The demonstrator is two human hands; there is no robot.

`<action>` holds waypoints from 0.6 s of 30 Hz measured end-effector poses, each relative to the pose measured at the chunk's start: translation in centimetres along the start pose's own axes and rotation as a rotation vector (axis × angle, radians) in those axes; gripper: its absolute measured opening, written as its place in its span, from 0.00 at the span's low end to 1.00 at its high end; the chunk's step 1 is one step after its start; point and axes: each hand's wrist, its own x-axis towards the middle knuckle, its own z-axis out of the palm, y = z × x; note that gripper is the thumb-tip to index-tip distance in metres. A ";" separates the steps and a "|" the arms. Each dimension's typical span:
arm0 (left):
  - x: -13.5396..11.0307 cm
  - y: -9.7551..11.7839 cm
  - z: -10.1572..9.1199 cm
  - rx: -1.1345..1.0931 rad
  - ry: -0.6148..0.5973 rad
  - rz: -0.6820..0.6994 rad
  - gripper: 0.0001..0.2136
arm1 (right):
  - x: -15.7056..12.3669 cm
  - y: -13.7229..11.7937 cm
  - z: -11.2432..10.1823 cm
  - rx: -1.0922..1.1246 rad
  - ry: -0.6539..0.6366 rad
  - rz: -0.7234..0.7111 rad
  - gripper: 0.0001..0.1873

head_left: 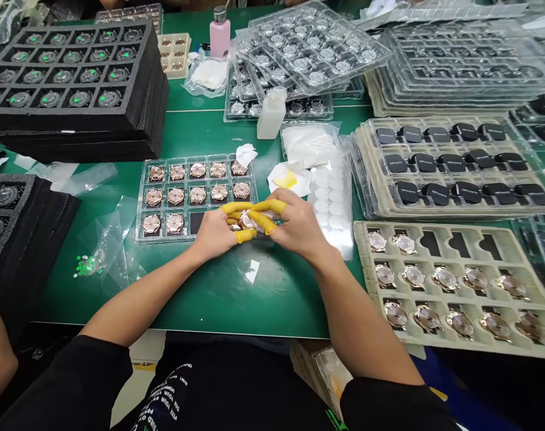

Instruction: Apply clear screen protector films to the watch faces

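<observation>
Both hands meet in front of me over the green table, with yellow finger cots on several fingers. Between them is a rose-gold watch head (247,219). My left hand (218,230) grips it from the left side. My right hand (294,224) has its covered fingers closed on the watch head from the right, hiding part of it. Just behind and to the left lies a clear plastic tray (140,206) holding several rose-gold watch heads (175,196) in its compartments. A crumpled white tissue (245,154) rests on the tray's back right corner.
At right, a beige tray (366,263) holds more watch heads beside stacked trays of black pieces (452,161). Black foam trays (142,90) stand at left. A white bottle (271,114), a pink bottle (220,36) and a sheet of round stickers (330,209) lie around the middle.
</observation>
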 end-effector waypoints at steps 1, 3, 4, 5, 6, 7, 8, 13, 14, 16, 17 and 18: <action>0.0 0.0 0.0 0.006 0.016 0.002 0.28 | 0.0 0.0 0.0 -0.007 0.004 -0.004 0.08; 0.0 0.0 0.1 0.006 0.013 0.003 0.28 | 0.0 0.1 0.1 0.025 -0.047 -0.059 0.07; 0.0 0.0 0.1 0.004 -0.002 0.003 0.28 | 0.0 0.1 0.1 0.047 -0.072 -0.085 0.06; 0.0 -0.1 0.1 0.000 -0.019 0.003 0.28 | 0.0 0.2 0.1 0.057 -0.067 -0.092 0.06; 0.0 -0.1 0.1 -0.007 -0.029 0.003 0.28 | 0.0 0.2 0.2 0.049 -0.032 -0.082 0.06; 0.0 -0.1 0.1 -0.014 -0.025 0.002 0.29 | 0.0 0.3 0.2 0.030 0.010 -0.067 0.06; -0.1 -0.1 0.1 -0.018 -0.011 0.001 0.29 | 0.0 0.3 0.2 0.017 0.038 -0.059 0.05; 0.0 -0.1 0.1 -0.003 -0.025 0.004 0.29 | -0.1 0.4 0.3 0.103 -0.045 -0.100 0.05; 0.0 -0.1 0.1 -0.001 -0.031 0.008 0.29 | 0.0 0.5 0.4 0.106 -0.014 -0.071 0.05; 0.0 -0.2 0.0 -0.007 -0.002 0.009 0.28 | 0.0 0.5 0.5 0.090 0.062 -0.018 0.06; 0.0 -0.2 0.0 -0.013 0.016 0.004 0.28 | 0.0 0.6 0.5 0.092 0.077 -0.016 0.05; 0.0 -0.3 0.0 -0.018 0.026 -0.004 0.29 | 0.0 0.6 0.5 0.106 0.068 -0.030 0.05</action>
